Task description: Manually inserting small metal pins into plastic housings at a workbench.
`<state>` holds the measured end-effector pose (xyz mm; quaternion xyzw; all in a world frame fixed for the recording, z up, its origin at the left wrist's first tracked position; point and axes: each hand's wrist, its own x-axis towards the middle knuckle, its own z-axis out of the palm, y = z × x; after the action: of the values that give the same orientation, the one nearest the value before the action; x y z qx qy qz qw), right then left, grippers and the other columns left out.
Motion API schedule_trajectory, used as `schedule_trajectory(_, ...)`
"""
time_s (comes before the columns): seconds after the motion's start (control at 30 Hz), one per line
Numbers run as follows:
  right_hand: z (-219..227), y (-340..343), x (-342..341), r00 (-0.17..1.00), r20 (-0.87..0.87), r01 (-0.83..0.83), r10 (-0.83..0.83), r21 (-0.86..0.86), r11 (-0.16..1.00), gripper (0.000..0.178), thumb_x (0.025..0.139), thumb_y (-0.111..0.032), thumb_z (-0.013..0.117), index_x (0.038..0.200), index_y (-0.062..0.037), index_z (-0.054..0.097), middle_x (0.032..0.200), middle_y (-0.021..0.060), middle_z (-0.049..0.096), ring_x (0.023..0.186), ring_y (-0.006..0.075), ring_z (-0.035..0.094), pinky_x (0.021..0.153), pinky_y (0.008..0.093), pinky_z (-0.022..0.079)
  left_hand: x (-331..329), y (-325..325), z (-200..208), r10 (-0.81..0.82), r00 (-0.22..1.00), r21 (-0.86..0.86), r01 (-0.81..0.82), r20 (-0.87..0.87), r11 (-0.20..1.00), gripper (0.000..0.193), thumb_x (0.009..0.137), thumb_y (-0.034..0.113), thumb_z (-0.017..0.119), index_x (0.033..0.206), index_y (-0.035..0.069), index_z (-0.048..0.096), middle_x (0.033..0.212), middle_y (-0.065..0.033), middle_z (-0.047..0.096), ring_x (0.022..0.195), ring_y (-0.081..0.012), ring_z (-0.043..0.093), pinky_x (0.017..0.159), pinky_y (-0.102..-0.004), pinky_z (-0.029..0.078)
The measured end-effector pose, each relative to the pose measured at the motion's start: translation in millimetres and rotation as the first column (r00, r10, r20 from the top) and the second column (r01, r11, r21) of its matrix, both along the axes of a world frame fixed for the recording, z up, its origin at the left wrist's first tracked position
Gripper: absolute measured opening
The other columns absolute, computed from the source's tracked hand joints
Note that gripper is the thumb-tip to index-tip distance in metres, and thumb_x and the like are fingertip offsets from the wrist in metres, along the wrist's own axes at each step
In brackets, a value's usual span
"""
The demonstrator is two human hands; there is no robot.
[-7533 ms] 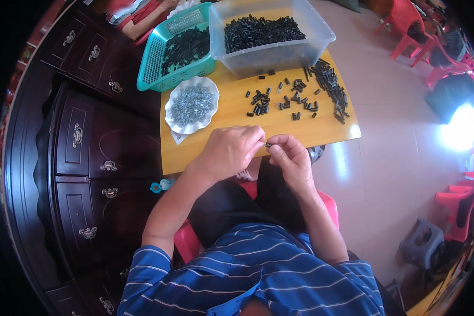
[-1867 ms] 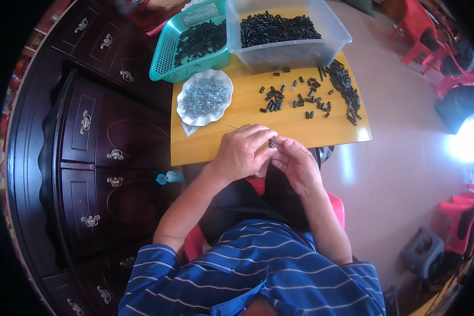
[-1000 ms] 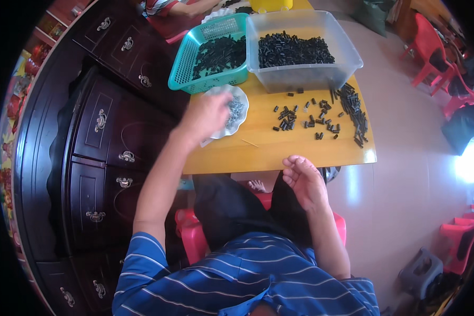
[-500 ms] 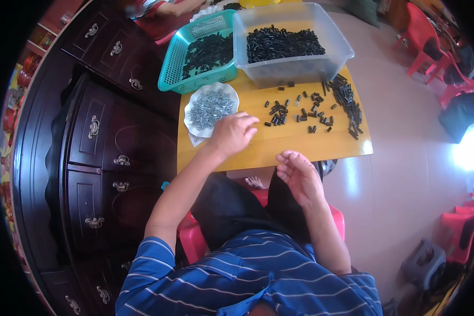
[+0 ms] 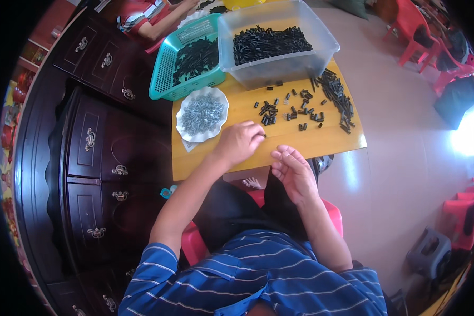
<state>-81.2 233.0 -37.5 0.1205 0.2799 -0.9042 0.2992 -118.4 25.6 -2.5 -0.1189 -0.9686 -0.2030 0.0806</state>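
My left hand (image 5: 241, 143) is over the near part of the yellow table, its fingers closed in a pinch. A small black tube piece (image 5: 264, 135) shows at its fingertips. My right hand (image 5: 296, 171) is at the table's near edge, palm partly up, thumb and fingers pressed together; what it holds, if anything, is too small to make out. Short black tube pieces (image 5: 269, 113) lie loose beyond my hands. Left of them, a white scalloped plate (image 5: 181, 130) holds many thin, clear or silvery pieces (image 5: 203, 115).
Farther back stand a green basket (image 5: 160, 84) and a clear plastic bin (image 5: 263, 76), both with black pieces. Long black sticks (image 5: 336, 95) lie at the table's right. Dark drawers (image 5: 89, 142) line the left. Another person's arm (image 5: 163, 23) is at the far left.
My left hand has moved slightly toward the right hand, and a black piece now shows at its fingertips. The right hand keeps its pinch. The whole view has shifted a little.
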Motion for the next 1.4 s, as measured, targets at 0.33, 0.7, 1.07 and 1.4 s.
schedule_trajectory(0.33,-2.5,-5.8,2.5,0.987,-0.161,0.048,-0.027,0.126,0.991,0.017,0.101,-0.016,0.063,0.114,-0.0059,0.06,0.094,0.0024,0.067,0.081,0.01,0.064,0.075,0.0245,0.053,17.1,37.2,41.0,-0.287,0.958,0.103,0.284,0.011,0.953,0.01,0.084,0.014,0.066,0.091,0.008,0.071,0.086,-0.0068,0.069,0.079,-0.0301,0.068,0.068,-0.0418,0.055)
schedule_trajectory(0.7,5.3,-4.8,4.7,0.984,-0.175,0.005,0.022,0.157,0.988,0.013,0.1,-0.02,0.058,0.101,-0.0083,0.064,0.085,0.0026,0.068,0.076,0.0121,0.065,0.074,0.0254,0.051,-93.9,-5.2,15.1,-0.083,0.997,0.12,0.082,0.004,0.989,0.017,0.083,0.011,0.071,0.099,0.004,0.074,0.086,-0.0114,0.073,0.072,-0.0237,0.07,0.067,-0.0342,0.055)
schedule_trajectory(1.07,2.3,-0.9,2.3,0.987,-0.136,-0.068,0.079,0.087,0.994,0.016,0.101,-0.02,0.057,0.102,-0.0069,0.066,0.086,0.0041,0.07,0.077,0.0121,0.066,0.076,0.0272,0.053,-132.3,17.5,-10.8,-0.067,0.998,-0.141,0.068,0.013,0.988,0.017,0.081,0.013,0.071,0.097,0.009,0.075,0.088,-0.0097,0.071,0.085,-0.0299,0.07,0.076,-0.0422,0.056)
schedule_trajectory(1.4,5.6,-1.3,2.0,0.992,-0.109,-0.053,0.058,0.052,0.997,0.014,0.101,-0.018,0.058,0.103,-0.0062,0.065,0.086,0.0027,0.069,0.073,0.0077,0.063,0.069,0.0225,0.051,-133.3,24.6,-8.1,-0.092,0.996,-0.236,0.094,0.017,0.967,0.009,0.085,0.015,0.067,0.086,0.009,0.072,0.088,-0.0108,0.07,0.085,-0.0327,0.068,0.076,-0.0457,0.054)
